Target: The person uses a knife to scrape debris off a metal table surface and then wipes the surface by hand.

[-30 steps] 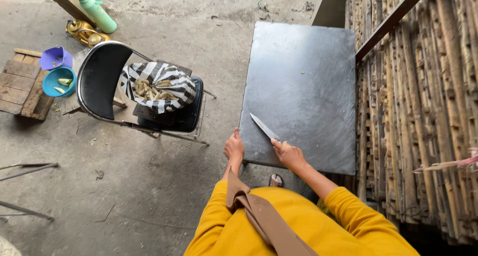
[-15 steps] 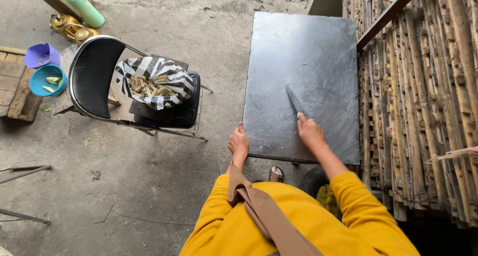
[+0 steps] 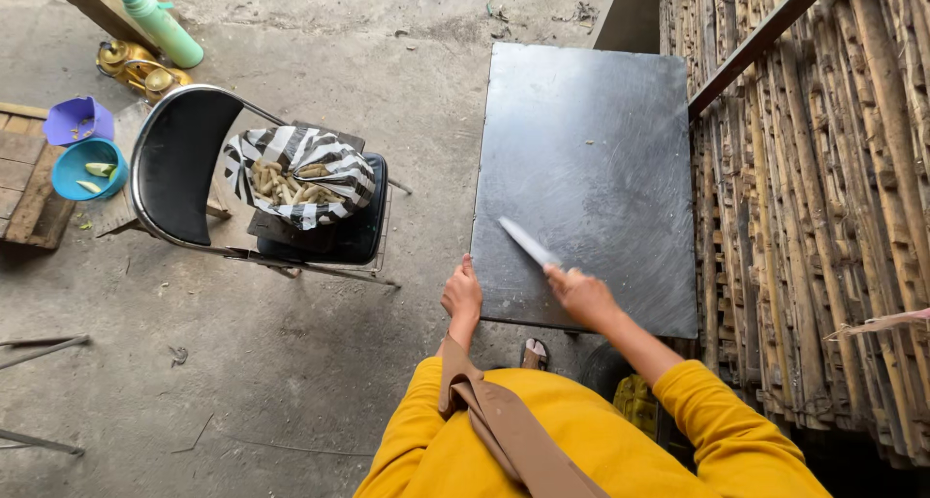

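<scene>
Under my hands: dark metal table [image 3: 591,149], its top bare apart from scratches; nothing lies on it to be cut, as far as I can see.
Right hand: my right hand [image 3: 583,295] is closed round the handle of a knife [image 3: 528,243], the blade slanting up and to the left over the near part of the table top.
Left hand: my left hand [image 3: 462,295] rests on the near left corner of the table, fingers together and curled over the edge, holding nothing.
Left of my left hand: black folding chair [image 3: 184,169] carrying a striped bag [image 3: 300,173], open, with pale pods or roots inside; I cannot tell which.
Far left: a blue bowl [image 3: 87,169] with a few green pieces and a purple bowl [image 3: 77,120] on a wooden pallet [image 3: 24,183].
Progress, as I judge it: knife in hand, board bare, bag full; the cutting looks barely begun or paused between pieces.
</scene>
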